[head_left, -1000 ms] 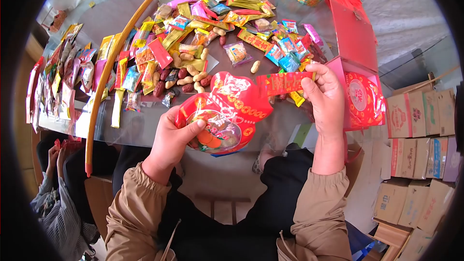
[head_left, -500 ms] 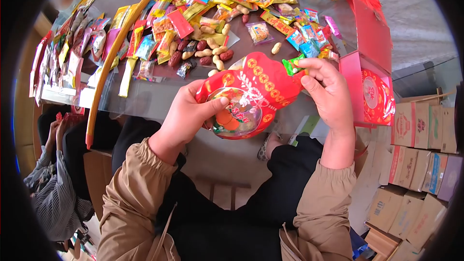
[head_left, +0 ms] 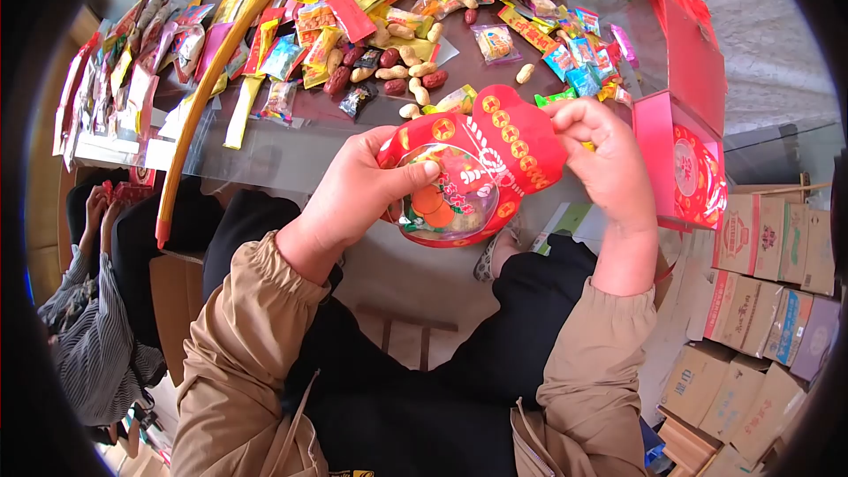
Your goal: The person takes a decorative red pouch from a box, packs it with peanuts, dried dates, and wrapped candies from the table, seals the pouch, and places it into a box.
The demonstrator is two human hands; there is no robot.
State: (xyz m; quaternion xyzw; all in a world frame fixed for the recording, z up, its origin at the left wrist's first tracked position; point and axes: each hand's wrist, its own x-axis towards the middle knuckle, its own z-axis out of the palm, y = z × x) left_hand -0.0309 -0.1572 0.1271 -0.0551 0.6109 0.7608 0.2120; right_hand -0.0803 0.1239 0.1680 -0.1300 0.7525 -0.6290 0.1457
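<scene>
My left hand (head_left: 362,181) is closed on a red, gold-printed pouch (head_left: 521,137), its thumb across the clear round window. Wrapped sweets and something orange show through the window. At the pouch's right edge, my right hand (head_left: 605,146) has its fingers curled and pinched against the red rim; its fingertips are partly hidden. A green-wrapped sweet (head_left: 555,97) shows just behind these fingers, and I cannot tell whether they touch it. Beyond the pouch, a yellow packet (head_left: 458,99) and several peanuts (head_left: 420,91) lie on the table.
Wrapped snacks (head_left: 353,13) and red dates (head_left: 337,81) are heaped across the table (head_left: 265,155). An open red box (head_left: 658,137) stands at right, cartons (head_left: 751,309) beyond it. A curved yellow rod (head_left: 212,71) crosses the left side. Another person's hands (head_left: 104,203) are at far left.
The pouch has shifted slightly up and right with my left hand. My right fingers have moved from beside the green sweet to the pouch's right edge. The view has shifted a little.
</scene>
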